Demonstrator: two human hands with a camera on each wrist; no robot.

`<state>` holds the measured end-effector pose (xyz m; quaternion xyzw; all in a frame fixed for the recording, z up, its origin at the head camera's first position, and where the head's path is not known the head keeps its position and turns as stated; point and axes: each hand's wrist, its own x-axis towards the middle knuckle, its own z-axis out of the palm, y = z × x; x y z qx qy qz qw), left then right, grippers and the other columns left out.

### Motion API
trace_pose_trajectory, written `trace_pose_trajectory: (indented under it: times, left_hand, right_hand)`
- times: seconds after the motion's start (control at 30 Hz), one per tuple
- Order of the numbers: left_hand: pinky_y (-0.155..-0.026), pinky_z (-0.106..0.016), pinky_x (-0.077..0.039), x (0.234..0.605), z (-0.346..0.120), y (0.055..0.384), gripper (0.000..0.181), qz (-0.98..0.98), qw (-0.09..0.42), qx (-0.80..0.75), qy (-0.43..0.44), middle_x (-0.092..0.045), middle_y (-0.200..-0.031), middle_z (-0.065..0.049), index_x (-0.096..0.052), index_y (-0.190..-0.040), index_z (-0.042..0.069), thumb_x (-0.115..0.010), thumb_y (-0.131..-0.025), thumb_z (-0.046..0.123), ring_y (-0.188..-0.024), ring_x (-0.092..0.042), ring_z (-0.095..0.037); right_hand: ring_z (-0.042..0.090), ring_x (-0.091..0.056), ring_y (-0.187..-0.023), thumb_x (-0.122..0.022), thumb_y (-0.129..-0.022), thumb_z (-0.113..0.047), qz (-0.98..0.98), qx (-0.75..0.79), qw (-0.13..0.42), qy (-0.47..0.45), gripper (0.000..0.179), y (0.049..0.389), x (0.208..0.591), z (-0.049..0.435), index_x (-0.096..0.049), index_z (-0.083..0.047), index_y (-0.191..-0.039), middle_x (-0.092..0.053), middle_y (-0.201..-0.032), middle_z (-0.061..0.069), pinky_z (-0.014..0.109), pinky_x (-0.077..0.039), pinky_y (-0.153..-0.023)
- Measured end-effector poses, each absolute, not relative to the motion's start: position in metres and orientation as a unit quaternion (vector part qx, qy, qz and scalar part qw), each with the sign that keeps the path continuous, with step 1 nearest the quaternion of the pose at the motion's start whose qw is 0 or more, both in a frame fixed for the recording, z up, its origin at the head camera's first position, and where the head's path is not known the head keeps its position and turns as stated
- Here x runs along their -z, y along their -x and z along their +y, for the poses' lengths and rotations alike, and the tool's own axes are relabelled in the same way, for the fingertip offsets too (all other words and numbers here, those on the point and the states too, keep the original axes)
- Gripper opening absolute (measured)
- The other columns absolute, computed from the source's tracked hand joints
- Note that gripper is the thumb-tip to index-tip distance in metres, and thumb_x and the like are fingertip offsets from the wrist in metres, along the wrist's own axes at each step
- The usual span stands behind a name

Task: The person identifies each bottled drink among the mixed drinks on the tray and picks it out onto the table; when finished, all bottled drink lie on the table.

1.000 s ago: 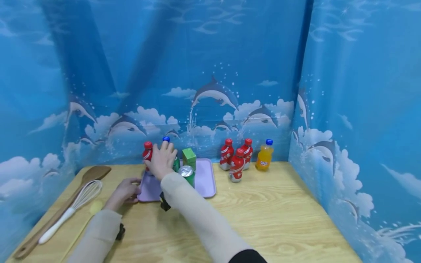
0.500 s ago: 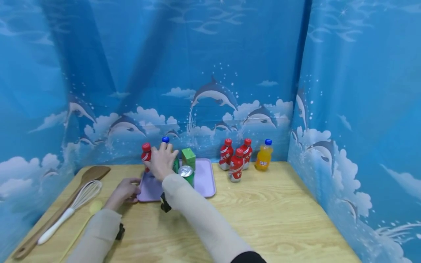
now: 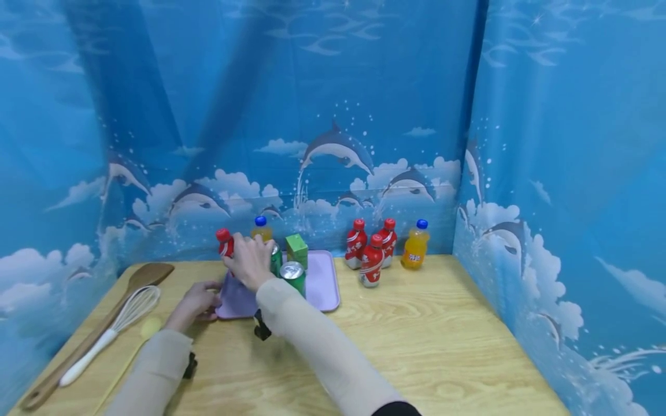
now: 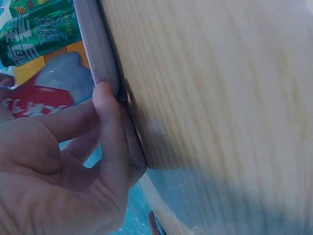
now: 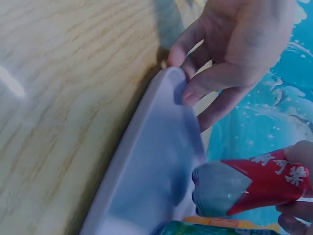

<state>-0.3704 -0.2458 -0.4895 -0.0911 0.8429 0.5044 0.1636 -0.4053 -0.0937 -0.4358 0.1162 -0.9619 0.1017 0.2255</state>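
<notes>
My left hand (image 3: pixel 196 303) pinches the near left corner of a lilac tray (image 3: pixel 324 280), with the thumb on the rim in the left wrist view. Over the tray's left side, my right hand (image 3: pixel 254 261) grips a red-capped cola bottle (image 3: pixel 225 242), which leans left. The right wrist view shows its clear base (image 5: pixel 222 188) close over the tray, with fingertips (image 5: pixel 298 152) on its red label. Just right of this hand stand two green cans (image 3: pixel 293 276) and a green carton (image 3: pixel 297 249). A blue-capped orange soda bottle (image 3: pixel 262 231) rises behind the hand, its lower part hidden.
Several red cola bottles (image 3: pixel 372 263) and another orange soda bottle (image 3: pixel 415 245) stand right of the tray. A wooden spatula (image 3: pixel 148 274), a whisk (image 3: pixel 117 329) and a pale yellow spoon (image 3: pixel 151 327) lie on the left. Printed blue curtains (image 3: pixel 333 86) enclose the table.
My right hand's spread fingers have come lower and curled round the cola bottle. That bottle has shifted left and tilted. The left hand keeps its place at the tray corner.
</notes>
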Motion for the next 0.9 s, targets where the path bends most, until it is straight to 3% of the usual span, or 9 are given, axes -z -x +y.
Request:
trace_pose_trajectory:
  times: [0.2, 0.37, 0.77, 0.9]
  left_hand:
    - [-0.059, -0.023, -0.060, 0.487, -0.244, 0.364, 0.069, 0.838, 0.158, -0.519, 0.067, -0.058, -0.080, -0.005, -0.034, -0.153, -0.014, -0.054, -0.088, -0.006, -0.067, -0.059, -0.013]
    - [-0.059, -0.023, -0.060, 0.486, -0.243, 0.365, 0.067, 0.841, 0.160, -0.511, 0.077, -0.058, -0.080, -0.006, -0.036, -0.152, -0.014, -0.052, -0.088, -0.007, -0.067, -0.060, -0.014]
    - [-0.064, -0.027, -0.064, 0.488, -0.246, 0.373, 0.065, 0.851, 0.177, -0.484, 0.098, -0.061, -0.097, -0.016, -0.036, -0.155, -0.010, -0.051, -0.092, -0.004, -0.076, -0.063, -0.018]
    - [-0.063, -0.026, -0.063, 0.486, -0.245, 0.370, 0.066, 0.850, 0.176, -0.489, 0.090, -0.061, -0.094, -0.014, -0.036, -0.155, -0.011, -0.053, -0.091, -0.005, -0.075, -0.062, -0.017]
  right_hand:
    - [0.010, -0.061, -0.086, -0.073, -0.093, -0.053, -0.937, -0.143, 0.279, -0.152, 0.039, 0.400, 0.423, -0.085, -0.065, -0.031, -0.125, -0.073, -0.101, -0.011, 0.026, -0.041, -0.074]
    - [0.006, -0.065, -0.084, -0.075, -0.095, -0.045, -0.920, -0.224, 0.261, -0.185, 0.047, 0.390, 0.403, -0.077, -0.063, -0.025, -0.136, -0.072, -0.105, -0.007, 0.016, -0.048, -0.066]
    - [0.010, -0.068, -0.105, -0.077, -0.096, -0.030, -0.867, -0.419, 0.196, -0.184, 0.060, 0.369, 0.374, -0.058, -0.056, -0.027, -0.152, -0.072, -0.124, 0.001, 0.016, -0.056, -0.078]
    - [0.010, -0.068, -0.107, -0.078, -0.096, -0.026, -0.841, -0.476, 0.175, -0.187, 0.061, 0.362, 0.369, -0.052, -0.056, -0.027, -0.153, -0.071, -0.128, 0.002, 0.016, -0.057, -0.079]
